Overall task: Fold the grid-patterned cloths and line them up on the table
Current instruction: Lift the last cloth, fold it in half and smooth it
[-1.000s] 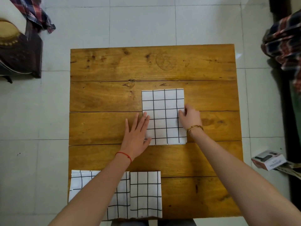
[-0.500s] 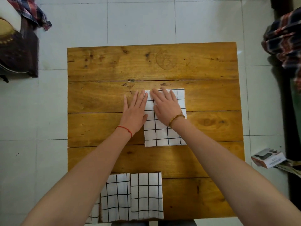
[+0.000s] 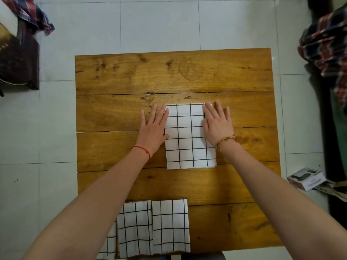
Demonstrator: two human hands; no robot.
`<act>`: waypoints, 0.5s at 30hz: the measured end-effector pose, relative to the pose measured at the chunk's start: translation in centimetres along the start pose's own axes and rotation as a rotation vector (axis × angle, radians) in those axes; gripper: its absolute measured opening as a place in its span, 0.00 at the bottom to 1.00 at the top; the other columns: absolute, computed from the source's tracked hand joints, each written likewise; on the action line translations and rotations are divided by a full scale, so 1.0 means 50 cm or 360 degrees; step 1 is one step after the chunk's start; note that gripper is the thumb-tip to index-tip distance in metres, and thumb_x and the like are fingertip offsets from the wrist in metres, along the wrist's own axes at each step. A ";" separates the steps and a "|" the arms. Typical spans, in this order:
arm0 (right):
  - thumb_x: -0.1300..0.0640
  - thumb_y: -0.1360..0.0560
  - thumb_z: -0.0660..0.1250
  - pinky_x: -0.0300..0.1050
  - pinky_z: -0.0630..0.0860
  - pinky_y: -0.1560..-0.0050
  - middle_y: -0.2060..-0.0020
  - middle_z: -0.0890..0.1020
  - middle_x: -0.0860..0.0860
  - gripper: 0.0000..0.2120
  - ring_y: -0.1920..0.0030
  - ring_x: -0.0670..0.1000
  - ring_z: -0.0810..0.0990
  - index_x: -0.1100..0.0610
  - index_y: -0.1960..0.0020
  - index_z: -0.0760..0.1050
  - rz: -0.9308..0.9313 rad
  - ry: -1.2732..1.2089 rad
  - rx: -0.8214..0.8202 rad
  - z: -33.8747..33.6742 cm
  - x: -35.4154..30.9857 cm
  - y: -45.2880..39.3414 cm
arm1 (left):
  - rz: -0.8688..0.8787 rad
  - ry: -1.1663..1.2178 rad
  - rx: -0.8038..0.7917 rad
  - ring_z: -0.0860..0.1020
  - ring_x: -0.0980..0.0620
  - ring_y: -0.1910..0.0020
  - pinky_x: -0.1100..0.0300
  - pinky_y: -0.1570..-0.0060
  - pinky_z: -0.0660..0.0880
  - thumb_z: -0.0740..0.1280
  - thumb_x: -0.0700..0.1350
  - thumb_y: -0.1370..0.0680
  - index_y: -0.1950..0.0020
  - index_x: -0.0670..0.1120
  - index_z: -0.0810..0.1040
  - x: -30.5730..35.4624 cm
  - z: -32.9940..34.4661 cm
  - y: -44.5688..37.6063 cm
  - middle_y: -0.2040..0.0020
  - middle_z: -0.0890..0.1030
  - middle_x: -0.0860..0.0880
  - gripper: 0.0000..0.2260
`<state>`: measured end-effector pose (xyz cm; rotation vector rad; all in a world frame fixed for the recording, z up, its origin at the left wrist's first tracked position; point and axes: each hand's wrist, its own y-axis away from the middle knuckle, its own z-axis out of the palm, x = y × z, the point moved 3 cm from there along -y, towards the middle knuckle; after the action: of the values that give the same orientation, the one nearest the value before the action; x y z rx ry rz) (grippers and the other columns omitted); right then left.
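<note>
- Since half a second ago your right hand [image 3: 217, 124] has slid from the middle of the folded cloth [image 3: 189, 136] to its right edge; your left hand [image 3: 153, 126] has kept to the left edge.
- Left grip: wide, fingers straight and flat, mostly on the counter [image 3: 244, 184], thumb side touching the cloth's left edge.
- Right grip: wide, fingers straight, palm pressing the upper right part of the cloth, outer fingers past its edge onto wood.
- Folded cloth lies flat near the counter's centre, edges square with the planks.
- Two more grid cloths [image 3: 154, 228] lie side by side at the near edge, left of centre; your left forearm hides part of the left one.
- Open wood: the whole far plank, the strip right of the folded cloth, the near right corner.
- Small box [image 3: 306, 178] sits on the floor off the right edge.
</note>
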<state>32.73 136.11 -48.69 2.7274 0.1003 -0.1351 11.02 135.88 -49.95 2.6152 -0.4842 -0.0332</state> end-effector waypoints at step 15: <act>0.53 0.18 0.46 0.56 0.44 0.24 0.23 0.49 0.48 0.25 0.23 0.53 0.44 0.54 0.22 0.47 -0.0370 0.0036 -0.0232 0.036 -0.112 0.049 | 0.0335 -0.0114 0.0055 0.39 0.44 0.23 0.38 0.26 0.48 0.49 0.54 0.18 0.21 0.46 0.44 0.033 0.103 0.202 0.21 0.42 0.45 0.28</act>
<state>27.26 132.89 -48.77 2.5644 0.4176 -0.1561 8.67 124.68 -49.76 2.5892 -0.7892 -0.0498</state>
